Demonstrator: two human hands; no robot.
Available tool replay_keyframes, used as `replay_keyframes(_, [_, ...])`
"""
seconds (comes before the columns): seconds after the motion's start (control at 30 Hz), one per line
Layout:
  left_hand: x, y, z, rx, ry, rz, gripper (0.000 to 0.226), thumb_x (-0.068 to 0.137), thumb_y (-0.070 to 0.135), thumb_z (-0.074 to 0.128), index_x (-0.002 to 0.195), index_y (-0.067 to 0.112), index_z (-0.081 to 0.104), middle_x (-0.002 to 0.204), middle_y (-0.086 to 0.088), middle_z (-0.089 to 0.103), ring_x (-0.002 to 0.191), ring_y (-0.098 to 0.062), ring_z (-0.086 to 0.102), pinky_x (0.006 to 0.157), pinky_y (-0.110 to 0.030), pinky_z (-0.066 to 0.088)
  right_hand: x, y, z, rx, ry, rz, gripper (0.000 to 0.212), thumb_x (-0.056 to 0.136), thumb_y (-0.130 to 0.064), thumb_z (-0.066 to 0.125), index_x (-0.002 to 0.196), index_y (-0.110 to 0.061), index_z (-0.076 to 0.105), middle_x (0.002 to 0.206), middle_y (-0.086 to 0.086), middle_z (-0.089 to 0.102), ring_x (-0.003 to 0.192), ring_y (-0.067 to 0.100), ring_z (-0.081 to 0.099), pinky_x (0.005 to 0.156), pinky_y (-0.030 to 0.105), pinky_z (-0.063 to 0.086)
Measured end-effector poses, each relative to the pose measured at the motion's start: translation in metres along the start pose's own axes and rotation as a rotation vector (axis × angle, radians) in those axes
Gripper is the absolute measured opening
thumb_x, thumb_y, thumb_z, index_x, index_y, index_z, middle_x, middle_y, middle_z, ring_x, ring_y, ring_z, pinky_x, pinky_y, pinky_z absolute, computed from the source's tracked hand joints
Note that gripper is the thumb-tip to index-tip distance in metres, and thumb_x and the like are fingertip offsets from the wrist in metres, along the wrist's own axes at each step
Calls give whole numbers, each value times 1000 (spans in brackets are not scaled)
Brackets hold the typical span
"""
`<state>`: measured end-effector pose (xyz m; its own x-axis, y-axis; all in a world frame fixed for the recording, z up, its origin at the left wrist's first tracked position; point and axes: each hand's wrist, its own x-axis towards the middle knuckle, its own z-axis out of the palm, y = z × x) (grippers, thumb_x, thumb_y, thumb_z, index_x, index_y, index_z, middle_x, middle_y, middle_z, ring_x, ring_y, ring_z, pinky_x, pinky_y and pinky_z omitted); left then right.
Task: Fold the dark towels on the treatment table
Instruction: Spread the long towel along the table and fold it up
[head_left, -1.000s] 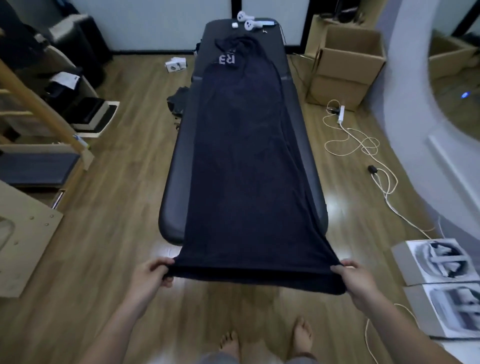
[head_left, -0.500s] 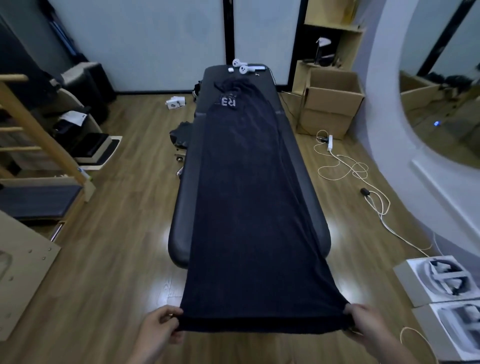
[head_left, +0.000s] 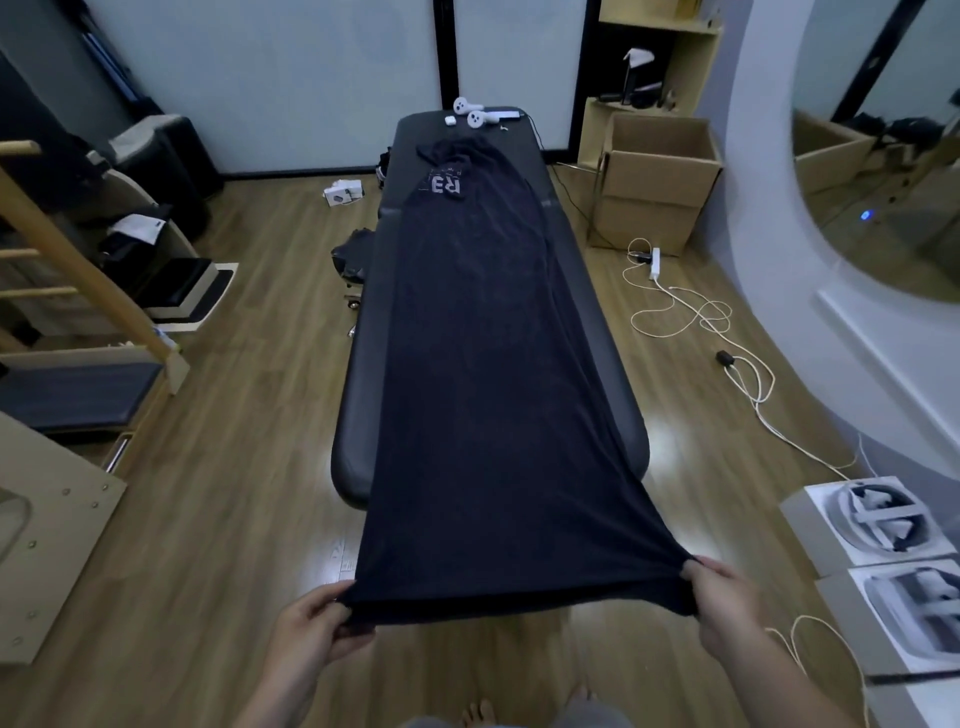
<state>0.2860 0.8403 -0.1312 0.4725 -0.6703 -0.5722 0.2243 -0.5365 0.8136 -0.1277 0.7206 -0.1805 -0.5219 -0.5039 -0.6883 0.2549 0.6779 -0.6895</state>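
**Towel stretched out, both corners pinched**

Head cam: the long dark navy cloth towel (head_left: 488, 374) lies lengthwise down the black padded treatment table (head_left: 358, 395), its near end pulled off the edge. The left hand (head_left: 317, 631) and right hand (head_left: 727, 605) each grip a near corner.

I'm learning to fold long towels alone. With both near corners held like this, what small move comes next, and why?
Probably carry both corners forward toward the far end with the logo. The left hand and right hand pinch the dark towel taut, and it lies lengthwise along the treatment table, ready for halving.
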Motion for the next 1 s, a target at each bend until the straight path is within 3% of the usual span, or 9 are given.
replay_keyframes(0.1, [-7, -1, 3, -89, -27, 2, 20, 100, -11, 45, 105, -5, 64, 98, -25, 70, 76, -33, 73, 60, -33, 64, 12, 6, -3, 100, -84, 179, 31, 75, 8, 61, 107, 6, 62, 107, 22, 67, 91, 36, 67, 69, 38, 54])
replay_keyframes(0.23, [-11, -5, 5, -107, -9, -13, 19, 98, -13, 48, 110, -5, 60, 114, -29, 63, 97, -44, 67, 67, -34, 63, 11, 8, -8, 125, -158, 274, 32, 83, 14, 53, 114, 4, 55, 117, 21, 60, 99, 36, 62, 93, 41, 53])
replay_keyframes(0.33, [-19, 0, 7, -104, 0, 46, 20, 99, -12, 47, 107, -1, 63, 106, -22, 67, 90, -34, 70, 64, -28, 63, 5, -6, -14, 146, -152, 205, 35, 82, 15, 56, 114, 0, 57, 117, 21, 61, 95, 35, 63, 74, 38, 61])
replay_keyframes(0.43, [-23, -1, 6, -148, 48, 111, 25, 100, -11, 45, 109, 1, 64, 101, -15, 67, 81, -26, 72, 64, -27, 63, -16, -16, -28, 160, -303, 299, 22, 90, 13, 48, 104, -2, 56, 104, 22, 60, 86, 33, 61, 52, 34, 61])
replay_keyframes(0.57, [-18, -24, -7, -70, 57, -41, 26, 101, -12, 39, 106, -10, 64, 106, -23, 64, 86, -34, 68, 58, -25, 62, -38, 0, -42, -180, -406, 347, 18, 88, 15, 45, 98, 6, 57, 93, 20, 62, 76, 30, 59, 44, 29, 56])
replay_keyframes(0.7, [-10, -31, -20, 17, 72, -55, 25, 100, -13, 42, 99, -12, 66, 93, -29, 66, 70, -37, 68, 49, -27, 60, -33, 3, -45, -341, -263, 256, 25, 81, 8, 47, 104, 5, 56, 72, 15, 56, 47, 22, 51, 42, 25, 46])
replay_keyframes(0.77, [-7, -28, -24, 60, 49, -27, 22, 96, -14, 48, 96, -9, 69, 85, -30, 68, 57, -33, 67, 48, -28, 59, -33, 4, -48, -300, -226, 245, 24, 82, 8, 45, 103, 5, 56, 68, 13, 54, 45, 20, 48, 41, 24, 46])
replay_keyframes(0.87, [-10, -26, -28, 199, -70, 26, 25, 79, -24, 67, 90, -2, 73, 73, -22, 72, 54, -21, 69, 53, -20, 57, -36, 10, -53, -281, -214, 250, 21, 83, 9, 44, 100, 0, 52, 69, 12, 50, 42, 19, 45, 39, 23, 47])
replay_keyframes(1.0, [-1, -22, -33, 408, -124, 232, 58, 63, -29, 76, 75, 27, 81, 79, -1, 74, 63, -10, 70, 61, -13, 53, -43, 2, -42, -244, -291, 78, 59, 90, 12, 39, 122, -38, 43, 86, 18, 58, 47, 26, 52, 55, 39, 56])
